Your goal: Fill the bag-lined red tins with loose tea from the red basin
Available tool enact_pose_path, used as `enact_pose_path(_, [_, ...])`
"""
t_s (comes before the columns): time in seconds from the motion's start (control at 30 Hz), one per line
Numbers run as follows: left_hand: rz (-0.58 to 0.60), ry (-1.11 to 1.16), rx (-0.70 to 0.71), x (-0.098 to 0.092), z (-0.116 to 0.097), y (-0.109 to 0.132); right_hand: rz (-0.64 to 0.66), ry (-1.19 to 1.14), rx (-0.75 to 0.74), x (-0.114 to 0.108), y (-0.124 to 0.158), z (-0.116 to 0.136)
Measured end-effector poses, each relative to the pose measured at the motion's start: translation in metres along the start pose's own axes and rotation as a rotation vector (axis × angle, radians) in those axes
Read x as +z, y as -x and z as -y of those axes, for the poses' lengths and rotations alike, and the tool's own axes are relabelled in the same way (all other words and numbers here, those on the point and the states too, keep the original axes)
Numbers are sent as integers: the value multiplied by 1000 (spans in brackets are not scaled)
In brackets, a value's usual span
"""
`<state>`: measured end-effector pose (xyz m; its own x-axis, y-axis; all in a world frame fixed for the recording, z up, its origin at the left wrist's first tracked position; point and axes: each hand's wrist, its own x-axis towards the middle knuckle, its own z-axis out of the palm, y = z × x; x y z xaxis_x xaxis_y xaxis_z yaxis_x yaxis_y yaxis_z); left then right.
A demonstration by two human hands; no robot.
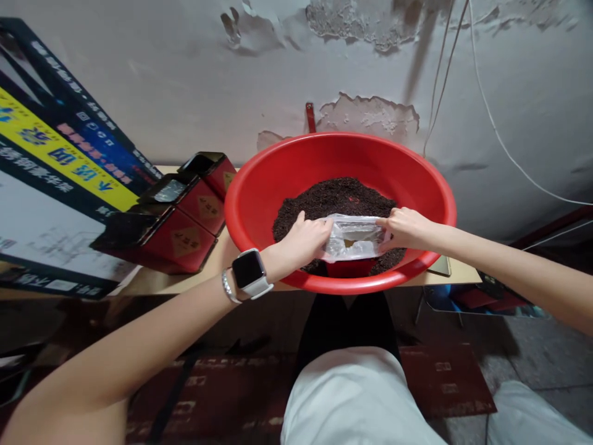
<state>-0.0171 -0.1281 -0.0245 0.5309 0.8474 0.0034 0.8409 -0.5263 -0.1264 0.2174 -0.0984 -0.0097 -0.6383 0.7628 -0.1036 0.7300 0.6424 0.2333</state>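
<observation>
A big red plastic basin (278, 179) stands on a low table and holds a heap of dark loose tea leaves (333, 194). Over the near part of the heap I hold a small clear plastic bag (354, 238) by both ends. My left hand (303, 238), with a watch on its wrist, grips the bag's left edge with curled fingers. Pinching the right edge is my right hand (403, 227). The bag lies roughly level and looks open toward me, with something dark and red showing under it.
Three dark red open-topped boxes (176, 210) stand in a row left of the basin on the wooden table (204, 275). A large printed carton (50, 167) leans at far left. A peeling wall (361, 68) with white cables rises behind. My knees sit below.
</observation>
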Motion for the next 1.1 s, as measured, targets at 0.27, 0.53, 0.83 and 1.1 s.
enact_pose_path(0.27, [69,567,275,22,35,-12,65,-372,-31,23,-16,-3])
enact_pose_path(0.53, [-22,719,319,33,34,-12,52,-736,174,22,-3,-12])
enact_pose_path(0.83, [210,731,116,44,48,-33,32,-1123,391,39,-13,-12])
enact_pose_path(1.1, [183,797,37,40,46,-14,26,-1207,474,25,-6,0])
